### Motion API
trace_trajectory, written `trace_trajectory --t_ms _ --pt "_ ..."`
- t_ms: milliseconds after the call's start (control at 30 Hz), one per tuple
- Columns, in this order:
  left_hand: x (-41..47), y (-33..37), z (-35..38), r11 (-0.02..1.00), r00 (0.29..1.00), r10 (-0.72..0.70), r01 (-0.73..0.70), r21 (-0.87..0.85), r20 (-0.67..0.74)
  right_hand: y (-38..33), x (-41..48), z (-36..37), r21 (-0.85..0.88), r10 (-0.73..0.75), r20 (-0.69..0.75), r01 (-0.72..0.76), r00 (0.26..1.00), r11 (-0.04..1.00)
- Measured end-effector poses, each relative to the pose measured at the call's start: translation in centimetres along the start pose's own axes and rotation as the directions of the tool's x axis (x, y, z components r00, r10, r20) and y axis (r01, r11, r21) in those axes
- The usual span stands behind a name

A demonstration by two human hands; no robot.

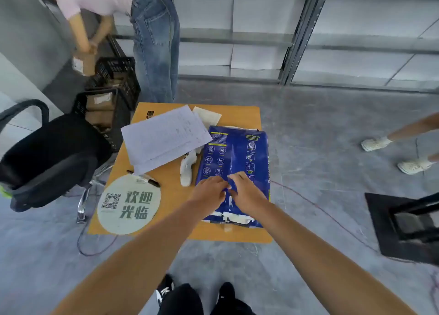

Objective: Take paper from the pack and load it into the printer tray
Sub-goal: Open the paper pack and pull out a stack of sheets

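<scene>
Two bare arms reach out from the bottom of the view toward a small orange table (242, 236). The left hand (210, 191) and the right hand (247, 196) sit side by side on the near end of a blue paper pack (237, 153), at about 12 o'clock from the person. The fingers of both hands curl down onto the seam in the middle of the wrapper and seem to pinch it, but I cannot tell how tight the hold is. The near edge of the pack is torn, and white shows through there.

At about 10 o'clock from the hands lies a round sign (129, 204) with a square code and big green letters. A black marker (143, 178) lies across its top edge. Just left of the pack is a white tool (187, 167). A stack of white sheets (164, 137) lies tilted at 11 o'clock, partly over the tool.

Off the table, at 9 o'clock, stands a black chair (50, 158). Farther back are black crates (111, 93) and a person in jeans (154, 39) bending over. At 3 o'clock, two feet in white shoes (394, 154) stand on the grey floor.
</scene>
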State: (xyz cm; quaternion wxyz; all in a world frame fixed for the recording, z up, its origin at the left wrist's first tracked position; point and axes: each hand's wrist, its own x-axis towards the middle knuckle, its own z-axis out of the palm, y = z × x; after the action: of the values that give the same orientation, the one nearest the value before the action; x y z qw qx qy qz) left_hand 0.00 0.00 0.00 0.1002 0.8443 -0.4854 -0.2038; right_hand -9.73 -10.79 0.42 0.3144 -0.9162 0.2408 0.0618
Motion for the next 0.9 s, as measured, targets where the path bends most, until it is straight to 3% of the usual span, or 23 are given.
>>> trace_trajectory --t_ms 133,267,433,533,700,767,900 --pt "-1.6 -1.7 2.9 0.999 0.998 -0.026 0.028 -0.045 0.050 1.4 -1.9 4.2 -0.072 0.021 0.081 -0.016 0.996 0.997" --pt "-2.8 -2.2 4.3 0.995 0.998 0.014 -0.021 -0.101 -0.063 2.4 -3.2 6.3 -0.127 0.002 0.072 0.007 0.997 0.992" --pt "-4.1 -3.1 5.9 0.991 0.990 0.111 -0.103 0.091 -0.089 3.0 -5.8 8.5 -0.226 -0.043 0.157 0.079 0.987 0.971" --pt "-4.7 -3.6 6.0 0.975 0.983 0.091 -0.054 0.217 -0.161 2.9 -6.9 8.9 -0.201 -0.062 0.111 0.084 0.992 0.976" --pt "-4.7 -4.0 5.6 0.955 0.988 0.039 0.007 0.296 -0.149 2.8 -9.0 9.8 -0.221 -0.086 0.038 0.093 0.996 0.971" --pt "-4.7 -3.5 5.1 0.976 0.988 -0.001 0.035 0.217 -0.153 3.1 -9.8 9.8 -0.203 -0.082 0.018 0.084 0.996 0.976" --pt "-4.2 -2.9 3.9 0.981 0.974 -0.169 0.152 -0.117 -0.150 2.7 -10.1 8.3 -0.142 -0.058 -0.088 0.045 0.994 0.989"
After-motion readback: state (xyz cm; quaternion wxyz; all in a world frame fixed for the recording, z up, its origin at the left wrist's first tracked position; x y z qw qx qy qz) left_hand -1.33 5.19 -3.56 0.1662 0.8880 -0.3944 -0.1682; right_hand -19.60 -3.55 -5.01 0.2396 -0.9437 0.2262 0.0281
